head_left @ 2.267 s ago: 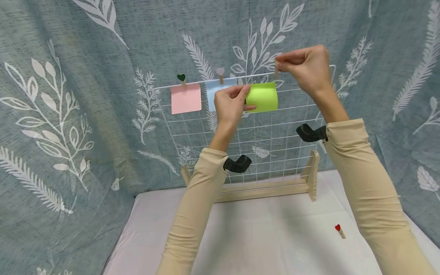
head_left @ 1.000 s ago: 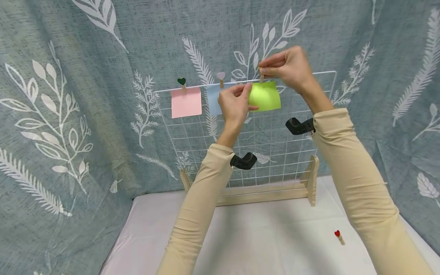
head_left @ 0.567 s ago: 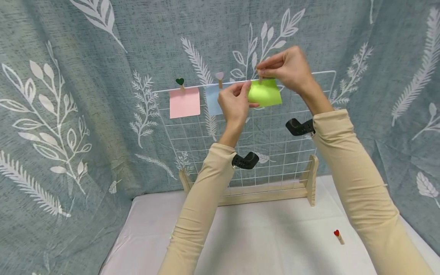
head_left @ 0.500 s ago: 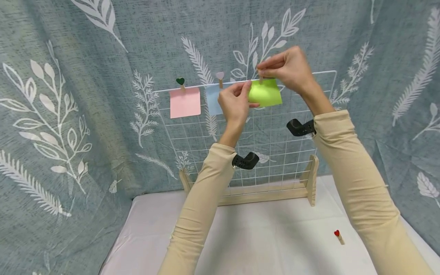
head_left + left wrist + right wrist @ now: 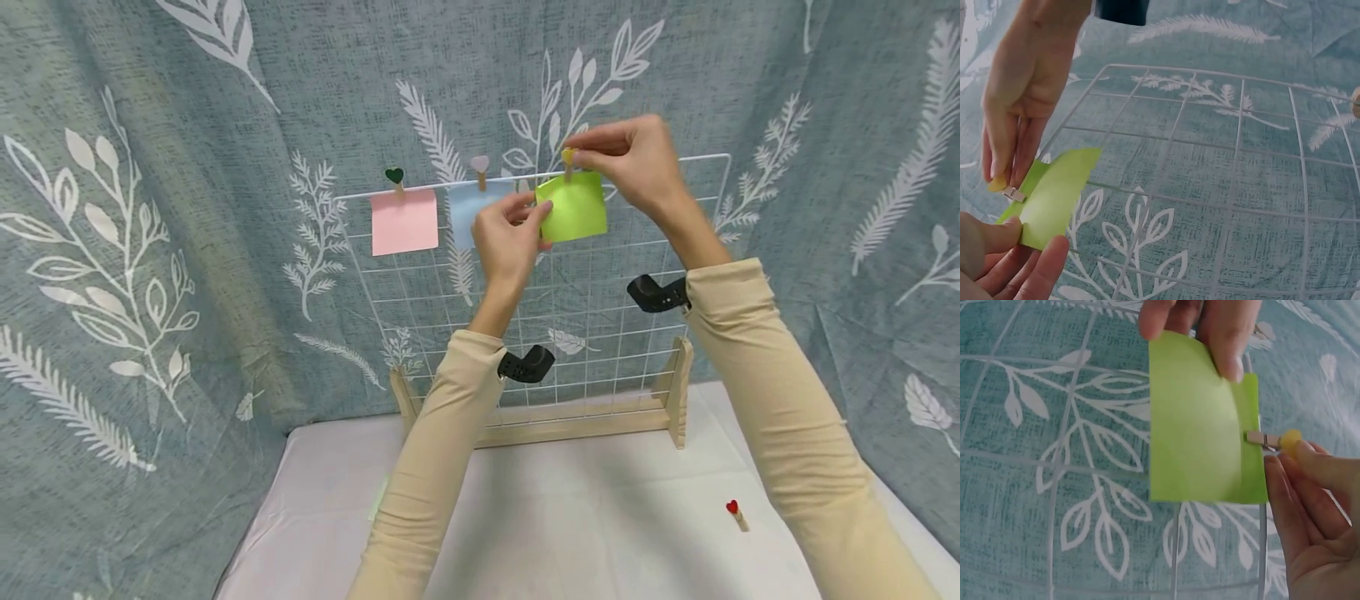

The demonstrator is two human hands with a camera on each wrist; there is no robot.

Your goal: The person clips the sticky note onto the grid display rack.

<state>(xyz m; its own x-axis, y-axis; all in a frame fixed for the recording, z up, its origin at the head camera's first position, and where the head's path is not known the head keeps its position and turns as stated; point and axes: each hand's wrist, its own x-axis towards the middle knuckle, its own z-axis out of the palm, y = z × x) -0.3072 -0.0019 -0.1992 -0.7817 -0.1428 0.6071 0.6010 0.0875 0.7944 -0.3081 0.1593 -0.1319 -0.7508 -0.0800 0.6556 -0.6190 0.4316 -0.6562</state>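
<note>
A lime green sticky note sits at the top bar of a white wire grid rack. My left hand pinches its left edge between thumb and fingers. At the note's top edge, my right hand holds a small wooden clothespin by its yellow heart end. The peg's tips overlap the note's top strip in the right wrist view. Further left, a pink note hangs under a green-heart clothespin, and a blue note under a pale-heart clothespin, partly behind my left hand.
The rack stands on a wooden base on a white-covered table. A red-heart clothespin lies at the right. A pale green edge shows beside my left sleeve. A leaf-patterned curtain hangs behind.
My right hand has brought the yellow-heart clothespin left and down onto the green note's top edge. Lately its fingers uncovered the yellow heart, and my left hand dropped slightly along the note.
</note>
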